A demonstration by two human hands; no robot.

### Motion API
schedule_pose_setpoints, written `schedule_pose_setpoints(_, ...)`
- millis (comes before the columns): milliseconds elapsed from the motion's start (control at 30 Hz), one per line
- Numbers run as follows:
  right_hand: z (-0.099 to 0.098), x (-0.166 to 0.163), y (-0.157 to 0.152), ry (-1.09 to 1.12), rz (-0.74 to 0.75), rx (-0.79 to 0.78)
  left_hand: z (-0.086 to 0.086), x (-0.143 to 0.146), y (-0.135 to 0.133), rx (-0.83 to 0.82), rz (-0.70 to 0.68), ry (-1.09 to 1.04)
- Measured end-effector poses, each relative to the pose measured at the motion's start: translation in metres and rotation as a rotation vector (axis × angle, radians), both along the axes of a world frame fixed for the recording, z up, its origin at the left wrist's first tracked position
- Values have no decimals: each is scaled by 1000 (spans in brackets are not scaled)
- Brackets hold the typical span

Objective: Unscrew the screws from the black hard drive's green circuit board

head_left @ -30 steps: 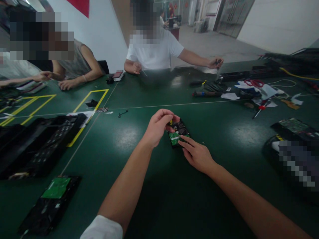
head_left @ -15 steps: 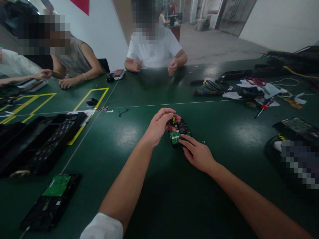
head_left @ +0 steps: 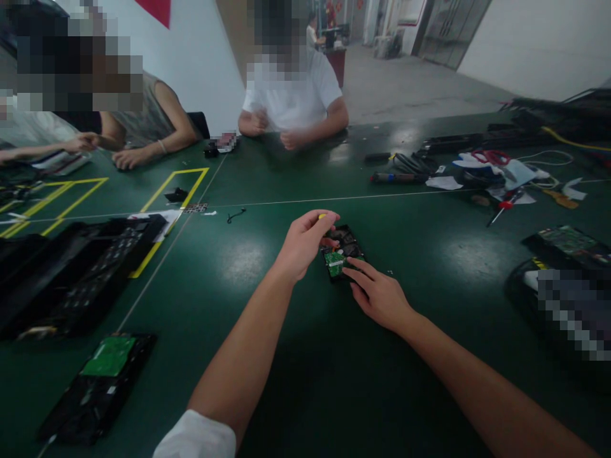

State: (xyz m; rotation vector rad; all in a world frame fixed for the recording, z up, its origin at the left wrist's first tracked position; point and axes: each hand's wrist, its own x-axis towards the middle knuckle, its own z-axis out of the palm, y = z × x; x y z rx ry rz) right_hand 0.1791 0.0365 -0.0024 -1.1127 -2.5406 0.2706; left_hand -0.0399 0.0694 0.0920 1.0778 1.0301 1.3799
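Observation:
A small black hard drive (head_left: 344, 250) with a green circuit board on top lies on the dark green table (head_left: 267, 356) in front of me. My left hand (head_left: 303, 245) is closed around a small yellow-handled tool (head_left: 323, 217), held over the drive's far end. My right hand (head_left: 377, 294) rests on the near edge of the drive, its fingers stretched out and pressing on the green board.
Black keyboards (head_left: 71, 273) and another drive with a green board (head_left: 100, 381) lie at left. Cables, scissors and a red screwdriver (head_left: 501, 207) clutter the far right. Black devices (head_left: 563, 248) sit at right. Other people sit across the table, with yellow tape lines at far left.
My left hand has turned slightly over the drive, hiding more of the yellow tool. The person in white opposite has pulled the outstretched arm back to the chest.

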Motion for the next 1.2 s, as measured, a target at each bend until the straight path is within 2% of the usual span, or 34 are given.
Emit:
schedule_pose_setpoints(200, 0, 0, 0, 26, 12, 5, -2, -3, 1, 8, 30, 100)
schedule_pose_setpoints(567, 1, 1, 0, 53, 23, 13, 3, -2, -2, 4, -56, 10)
schedule_pose_setpoints(733, -1, 1, 1, 59, 24, 17, 2, -4, 0, 56, 44, 111)
schedule_pose_setpoints(933, 0, 1, 1, 38, 23, 13, 4, -4, -2, 106, 13, 99)
schedule_pose_setpoints(1200, 0, 1, 0, 44, 11, 11, 1, -5, 1, 138, 176, 242)
